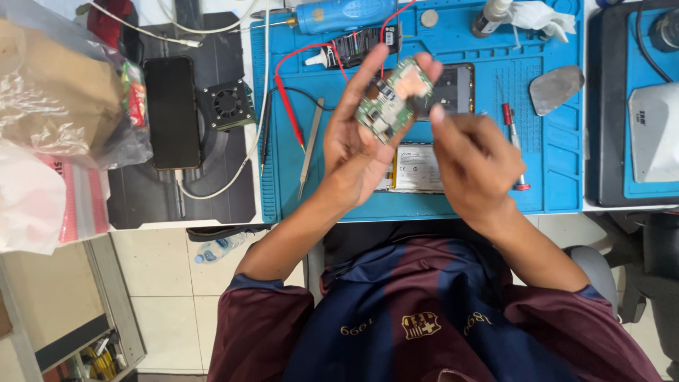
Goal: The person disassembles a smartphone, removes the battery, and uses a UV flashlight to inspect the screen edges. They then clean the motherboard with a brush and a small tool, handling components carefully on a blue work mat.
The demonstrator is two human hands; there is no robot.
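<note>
I inspect the green circuit board point(392, 99) above the blue mat point(559, 163): left hand point(357, 145) grips it, right hand point(470, 155) pinches its edge; next needs careful turning.

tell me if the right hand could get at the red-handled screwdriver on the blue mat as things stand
Probably yes. The right hand is just beside the red-handled screwdriver, which lies bare on the blue mat; nothing covers it, though the fingers pinch at the circuit board.
</note>
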